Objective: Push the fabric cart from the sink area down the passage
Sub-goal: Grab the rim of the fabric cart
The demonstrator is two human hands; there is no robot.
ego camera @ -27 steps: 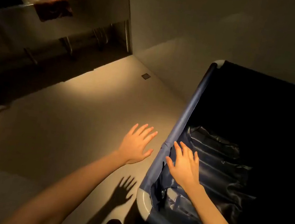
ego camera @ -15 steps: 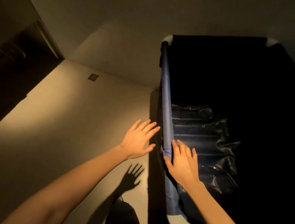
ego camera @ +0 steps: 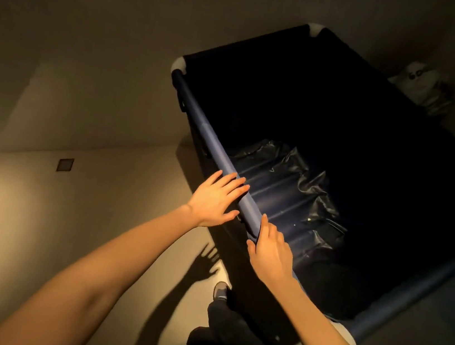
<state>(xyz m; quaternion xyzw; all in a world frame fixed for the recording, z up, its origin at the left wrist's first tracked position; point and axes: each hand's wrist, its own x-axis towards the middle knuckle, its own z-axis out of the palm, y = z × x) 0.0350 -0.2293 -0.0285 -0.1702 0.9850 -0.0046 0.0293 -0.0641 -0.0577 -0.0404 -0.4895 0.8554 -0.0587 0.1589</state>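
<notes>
The floor (ego camera: 36,233) is pale and smooth, and it is lit warmly on the left. A small dark square plate (ego camera: 65,164) is set into it at the far left, close to the wall. The blue fabric cart (ego camera: 215,147) is stood on the floor at the right. A shoe (ego camera: 221,290) is seen on the floor just beside the cart's near side. A hand-shaped shadow (ego camera: 204,265) is cast there too.
</notes>
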